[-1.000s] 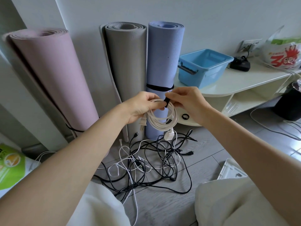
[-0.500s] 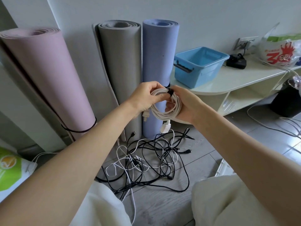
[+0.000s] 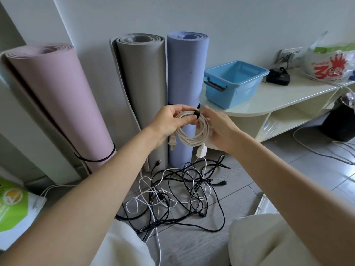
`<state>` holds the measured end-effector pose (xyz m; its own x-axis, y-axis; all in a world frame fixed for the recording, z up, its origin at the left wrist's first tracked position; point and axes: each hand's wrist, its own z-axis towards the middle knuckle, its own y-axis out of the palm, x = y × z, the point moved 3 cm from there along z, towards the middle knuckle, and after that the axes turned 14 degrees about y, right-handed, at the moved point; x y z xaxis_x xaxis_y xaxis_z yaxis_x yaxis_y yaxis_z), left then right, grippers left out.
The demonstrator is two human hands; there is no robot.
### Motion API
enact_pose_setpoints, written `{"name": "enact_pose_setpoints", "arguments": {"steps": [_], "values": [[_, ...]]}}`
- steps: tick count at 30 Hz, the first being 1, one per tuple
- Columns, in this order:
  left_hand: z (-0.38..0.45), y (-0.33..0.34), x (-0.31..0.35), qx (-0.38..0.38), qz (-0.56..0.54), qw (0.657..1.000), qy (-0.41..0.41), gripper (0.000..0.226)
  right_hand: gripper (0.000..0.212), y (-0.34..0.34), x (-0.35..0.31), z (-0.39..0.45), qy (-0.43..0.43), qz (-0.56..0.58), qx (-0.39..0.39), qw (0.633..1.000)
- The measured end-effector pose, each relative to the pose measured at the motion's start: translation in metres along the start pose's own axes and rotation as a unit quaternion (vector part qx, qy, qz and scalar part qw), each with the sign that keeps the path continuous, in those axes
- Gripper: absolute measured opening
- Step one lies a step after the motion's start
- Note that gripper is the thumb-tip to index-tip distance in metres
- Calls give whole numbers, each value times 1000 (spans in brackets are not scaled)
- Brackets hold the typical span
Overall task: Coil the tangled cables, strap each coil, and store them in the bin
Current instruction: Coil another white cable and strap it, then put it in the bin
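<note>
Three rolled foam mats, the pink one (image 3: 57, 104), the grey one (image 3: 144, 89) and the lavender-blue one (image 3: 187, 77), stand upright against the wall, probably parked there out of the way; they crowd the space just behind the hands. To the right, the cream-coloured low shelf unit, whose top surface (image 3: 278, 96) carries the open light-blue plastic bin (image 3: 233, 83) with a dark handle, puts the bin within reach, which suits the storing step. On the grey floor, between the knees and the mats, lies the tangled heap of black and white cables (image 3: 176, 192), not yet sorted and likely to snag on each other when pulled. Held above that heap, in front of the blue mat, is the coiled white power cable (image 3: 192, 131), its plugs dangling below. The left hand (image 3: 171, 123) grips the coil's upper left side with curled fingers, apparently to keep the loops together. The right hand (image 3: 219, 129) cups the coil's right side, fingers loosely bent against it. Smallest, the black strap (image 3: 196, 114) wraps the top of the coil; judging by this, strapping looks nearly finished.
</note>
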<state>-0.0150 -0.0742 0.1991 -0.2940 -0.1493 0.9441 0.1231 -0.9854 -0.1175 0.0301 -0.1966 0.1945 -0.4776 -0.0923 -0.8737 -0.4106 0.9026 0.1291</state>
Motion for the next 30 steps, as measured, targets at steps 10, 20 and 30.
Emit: {"name": "enact_pose_setpoints", "arguments": {"steps": [10, 20, 30], "values": [[39, 11, 1, 34, 10, 999, 10, 18, 12, -23, -42, -7, -108, -465, 74, 876], [166, 48, 5, 36, 127, 991, 0, 42, 24, -120, -158, 66, -201, -144, 304, 920], [201, 78, -43, -46, 181, 982, -29, 38, 20, -156, -161, 183, -91, -213, 400, 887]]}}
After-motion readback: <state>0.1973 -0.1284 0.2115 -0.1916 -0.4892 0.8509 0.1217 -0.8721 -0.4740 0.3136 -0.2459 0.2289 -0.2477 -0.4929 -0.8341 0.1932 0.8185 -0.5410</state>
